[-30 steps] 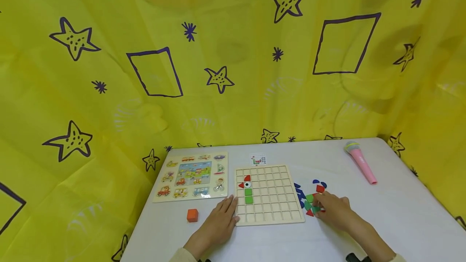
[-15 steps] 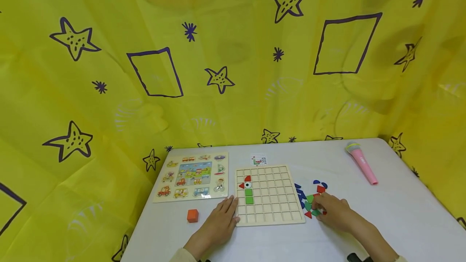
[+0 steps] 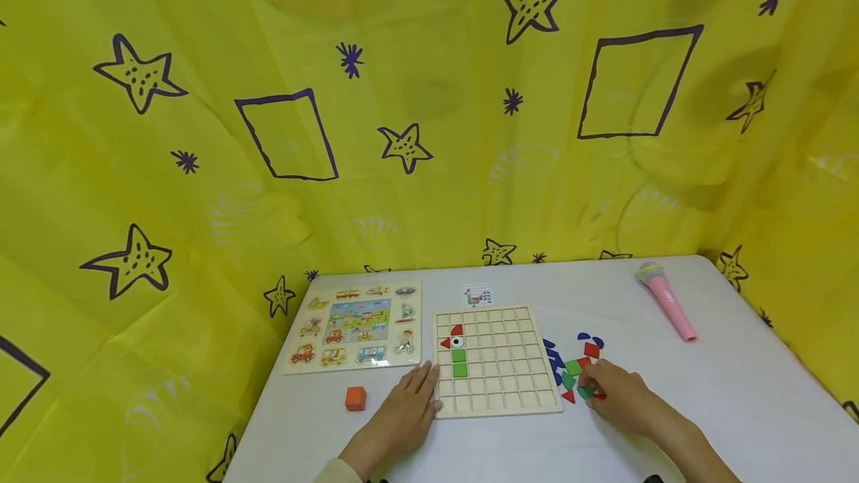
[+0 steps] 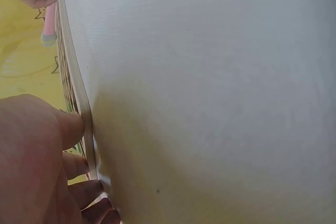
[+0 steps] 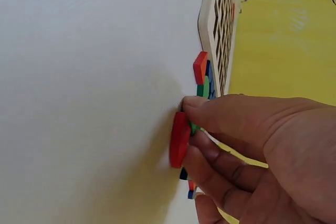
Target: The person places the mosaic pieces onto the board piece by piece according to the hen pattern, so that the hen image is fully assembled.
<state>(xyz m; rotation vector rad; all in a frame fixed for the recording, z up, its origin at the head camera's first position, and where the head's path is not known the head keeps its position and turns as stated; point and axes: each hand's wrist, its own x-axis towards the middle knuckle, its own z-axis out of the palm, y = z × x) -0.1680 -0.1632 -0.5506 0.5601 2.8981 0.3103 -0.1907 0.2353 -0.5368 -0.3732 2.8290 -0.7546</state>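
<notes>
A wooden grid board point(image 3: 510, 379) lies on the white table, with a red quarter-round piece point(image 3: 457, 329), a red triangle point(image 3: 446, 343), an eye tile point(image 3: 458, 342) and two green squares point(image 3: 459, 362) in its left columns. My left hand point(image 3: 406, 407) rests along its left edge, thumb by the near corner. Right of the board, my right hand point(image 3: 620, 392) reaches into loose coloured pieces, thumb and fingers bent around a green piece point(image 3: 585, 393). In the right wrist view a red piece point(image 5: 179, 140) stands out by the fingertips; I cannot tell which piece is pinched.
A picture card point(image 3: 476, 295) lies behind the board. To the left are a vehicle puzzle point(image 3: 409, 356) and an orange cube point(image 3: 356, 398). A pink microphone point(image 3: 671, 308) lies at the back right. Blue pieces point(image 3: 554, 356) sit beside the board; a yellow patterned cloth point(image 3: 429, 207) hangs behind.
My right hand stays among the loose pieces with small finger movements; the green piece at its fingertips has shifted slightly nearer to me. The left hand stays put on the board.
</notes>
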